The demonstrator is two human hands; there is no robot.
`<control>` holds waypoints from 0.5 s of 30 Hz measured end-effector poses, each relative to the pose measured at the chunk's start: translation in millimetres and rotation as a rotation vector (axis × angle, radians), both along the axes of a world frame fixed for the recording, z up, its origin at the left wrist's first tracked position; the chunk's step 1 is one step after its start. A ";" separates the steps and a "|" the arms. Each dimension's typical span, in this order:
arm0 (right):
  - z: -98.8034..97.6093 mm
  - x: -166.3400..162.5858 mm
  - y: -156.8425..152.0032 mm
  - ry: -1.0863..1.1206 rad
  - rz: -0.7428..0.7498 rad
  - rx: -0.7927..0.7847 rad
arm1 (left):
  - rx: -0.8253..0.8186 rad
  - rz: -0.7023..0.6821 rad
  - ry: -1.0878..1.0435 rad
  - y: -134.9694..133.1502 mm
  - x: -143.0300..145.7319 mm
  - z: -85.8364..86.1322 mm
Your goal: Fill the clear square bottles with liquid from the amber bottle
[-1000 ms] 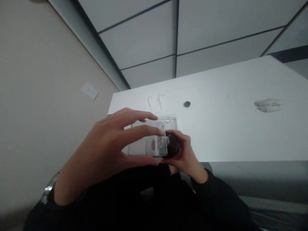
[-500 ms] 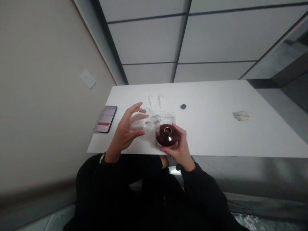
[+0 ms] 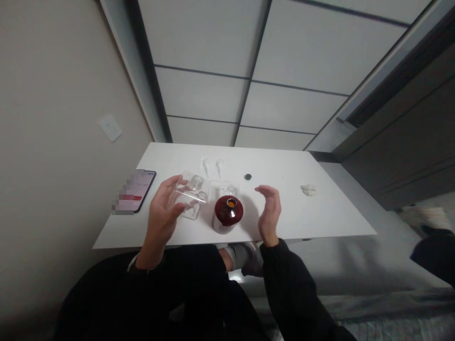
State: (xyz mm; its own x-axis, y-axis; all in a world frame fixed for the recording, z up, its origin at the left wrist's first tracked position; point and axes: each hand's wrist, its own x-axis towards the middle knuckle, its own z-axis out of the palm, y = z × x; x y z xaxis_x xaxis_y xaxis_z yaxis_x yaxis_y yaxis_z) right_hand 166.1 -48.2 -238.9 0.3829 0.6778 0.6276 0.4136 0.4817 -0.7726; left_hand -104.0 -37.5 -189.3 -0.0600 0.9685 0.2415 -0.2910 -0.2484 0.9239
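Note:
My left hand (image 3: 164, 208) is closed around a clear bottle (image 3: 192, 193), which is tilted with its open neck toward the upper right. Another clear piece shows on the table just below it; its kind I cannot make out. A dark reddish-brown bottle (image 3: 227, 215) with an open mouth and a pale label stands upright near the table's front edge, between my hands. To its right, my right hand (image 3: 269, 210) is held apart from it, fingers curved and spread from the thumb, with nothing in them. Behind the brown bottle lies another clear bottle or container (image 3: 229, 189), partly hidden.
Two white pump or nozzle pieces (image 3: 213, 166) lie toward the back of the white table (image 3: 320, 220). A small dark cap (image 3: 248, 176) is right of them, and a crumpled pale cloth or tissue (image 3: 308, 190) farther right. A phone (image 3: 137, 192) rests at the left edge.
My right hand has let go of the brown bottle and moved right. My left hand has closed on the clear bottle and lifted and tilted it. The camera view has shifted.

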 end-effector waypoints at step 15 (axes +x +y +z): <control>-8.9 47.9 165.2 -0.314 -0.167 0.087 | -0.058 -0.021 -0.127 -18.2 27.9 21.3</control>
